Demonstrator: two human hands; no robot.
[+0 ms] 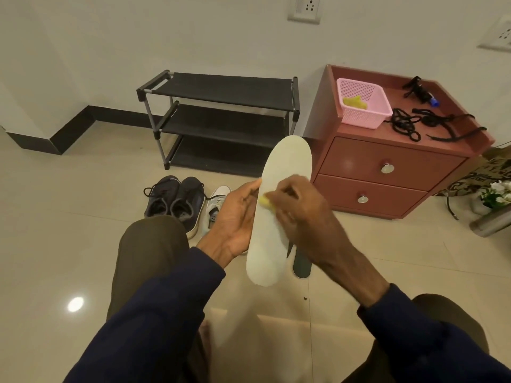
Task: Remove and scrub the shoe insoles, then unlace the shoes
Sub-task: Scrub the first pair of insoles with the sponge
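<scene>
Pale cream insole, held upright: left hand grips its edge, right hand pinches a yellow sponge against it. Shoes lie beyond the left hand, open floor to its left.

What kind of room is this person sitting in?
Most likely a room in a home, perhaps near the entrance: a black shoe rack against the wall, a reddish two-drawer cabinet, and shoes on the tiled floor.

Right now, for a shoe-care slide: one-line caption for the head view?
Left hand holds a long pale cream insole while right hand presses a small yellow sponge against it.
</scene>
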